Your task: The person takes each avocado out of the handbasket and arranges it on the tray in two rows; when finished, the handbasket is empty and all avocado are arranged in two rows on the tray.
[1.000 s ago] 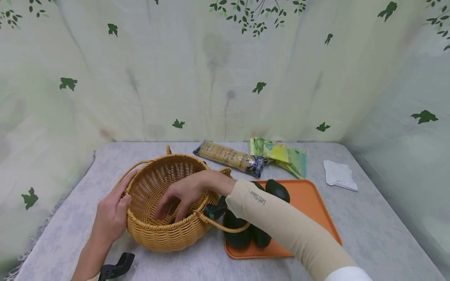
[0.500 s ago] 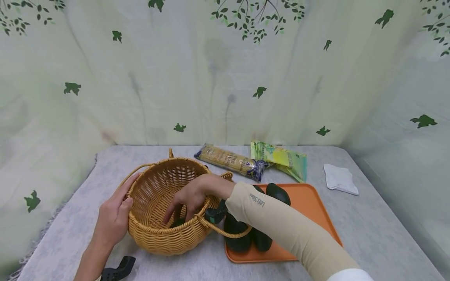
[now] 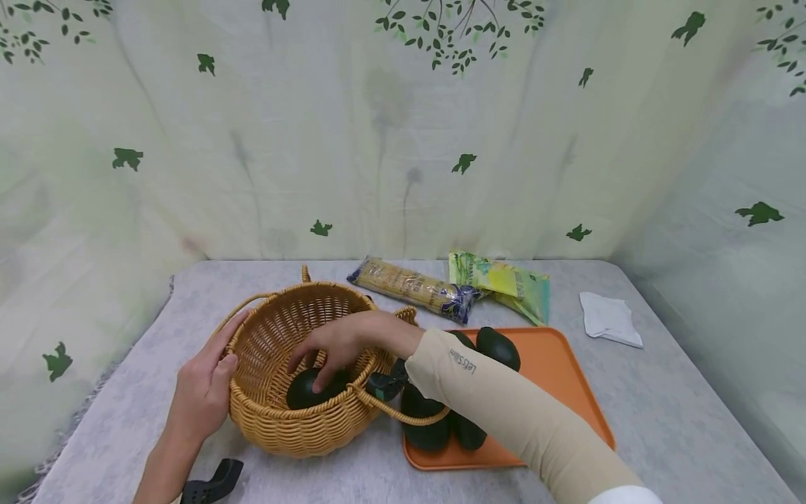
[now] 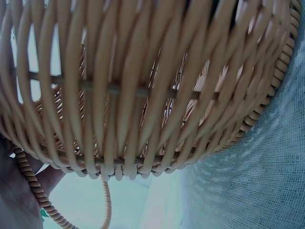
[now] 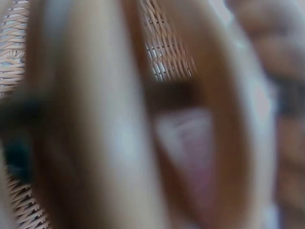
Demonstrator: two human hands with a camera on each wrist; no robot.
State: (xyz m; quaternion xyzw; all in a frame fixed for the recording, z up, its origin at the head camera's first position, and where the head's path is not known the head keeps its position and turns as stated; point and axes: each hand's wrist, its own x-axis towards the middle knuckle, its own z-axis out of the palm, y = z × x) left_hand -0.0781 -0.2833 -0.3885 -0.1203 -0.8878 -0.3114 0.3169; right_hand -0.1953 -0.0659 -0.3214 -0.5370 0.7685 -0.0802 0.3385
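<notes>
A round wicker basket (image 3: 302,430) stands on the table's left half, tilted a little. My left hand (image 3: 201,388) holds its left rim, with the thumb over the near side. Inside the basket, my right hand (image 3: 336,343) grips a dark green avocado (image 3: 315,390), thumb across its front and fingers on its far side. In the left wrist view the basket's woven wall (image 4: 128,95) fills most of the picture, with part of my left hand (image 4: 16,186) beside a looped handle (image 4: 35,183). Blurred wicker strands (image 5: 109,133) block most of the right wrist view.
Several more avocados (image 3: 427,434) lie on an orange tray (image 3: 554,364) to the right, partly under my right forearm. A noodle packet (image 3: 409,285), a green-yellow packet (image 3: 504,283) and a folded white tissue (image 3: 609,318) lie behind. One basket handle (image 3: 409,418) overhangs the tray.
Inside the basket, my right hand has risen slightly and the avocado, hidden at first, has come up into view below it. My left hand keeps its place on the rim.
</notes>
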